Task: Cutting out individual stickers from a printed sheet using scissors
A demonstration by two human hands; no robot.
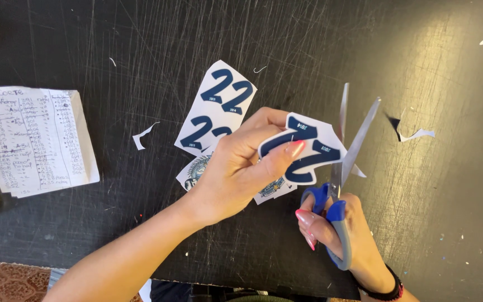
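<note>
Near the bench's left edge lies a handwritten paper list (pixel 36 140); toward the middle, printed number sheets (pixel 216 109) lie flat. Above them the left hand (pixel 236 170) pinches a cut-out sticker (pixel 303 150) between thumb and fingers, while the right hand (pixel 339 232), fingers through blue handles, holds scissors (pixel 345 151) with blades parted at the sticker's right edge

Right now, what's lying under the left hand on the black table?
Under the left hand lie white sheets with dark blue numerals and a round emblem print on the black table. The hand covers their lower parts, so how many are stacked is unclear.
</note>
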